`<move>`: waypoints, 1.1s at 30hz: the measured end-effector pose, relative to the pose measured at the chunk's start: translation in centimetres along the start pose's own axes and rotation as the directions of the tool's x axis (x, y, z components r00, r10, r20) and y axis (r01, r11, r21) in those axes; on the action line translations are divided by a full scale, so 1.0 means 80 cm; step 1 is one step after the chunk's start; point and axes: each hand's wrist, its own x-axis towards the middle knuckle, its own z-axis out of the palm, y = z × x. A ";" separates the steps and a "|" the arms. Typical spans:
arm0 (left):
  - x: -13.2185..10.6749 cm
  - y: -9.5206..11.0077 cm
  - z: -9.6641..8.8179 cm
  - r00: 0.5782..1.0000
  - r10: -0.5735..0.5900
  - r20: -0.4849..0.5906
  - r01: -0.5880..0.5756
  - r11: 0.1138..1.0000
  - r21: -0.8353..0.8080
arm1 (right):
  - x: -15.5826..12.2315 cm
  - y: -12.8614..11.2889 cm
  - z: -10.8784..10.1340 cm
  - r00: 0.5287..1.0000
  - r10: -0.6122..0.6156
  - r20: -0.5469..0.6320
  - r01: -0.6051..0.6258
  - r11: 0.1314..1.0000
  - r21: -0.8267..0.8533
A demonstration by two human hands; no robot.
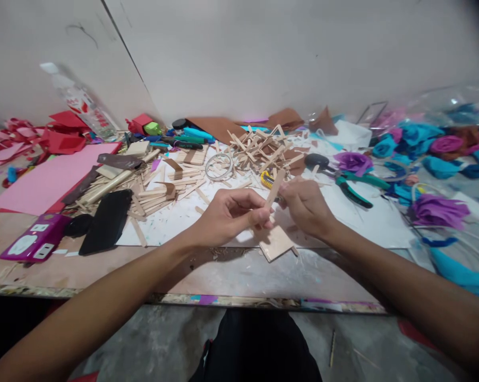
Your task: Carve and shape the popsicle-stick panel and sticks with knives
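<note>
- Well, the left hand (241, 215) pinches a tilted stick (275, 188).
- Just beside it, the right hand (306, 206) is curled, what it grips hidden from me.
- Below: a wood panel (277, 245) near the desk (239, 278) edge.
- Beyond: piled sticks (263, 151).

A slim, flat wooden stick (276, 188), pale tan and plain, is pinched between the thumb and fingers of the left grip (239, 212). It stands at a slant, its blunt upper end pointing up, away from the wearer and slightly to the right; the fingers hide its lower end. The right grip (306, 206) is curled just beside the stick, and what its fingers hold is too blurred to tell. Below the two grips, on the wearer's side, is a small flat wooden panel (276, 243) of similar pale colour, straight-edged, set at an angle, its far part covered by the left fingers.
</note>
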 end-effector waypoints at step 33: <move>0.009 -0.031 -0.031 0.778 0.557 0.292 -0.559 0.400 0.727 | 0.010 0.010 -0.013 1.000 0.008 -0.030 -0.008 1.000 -0.002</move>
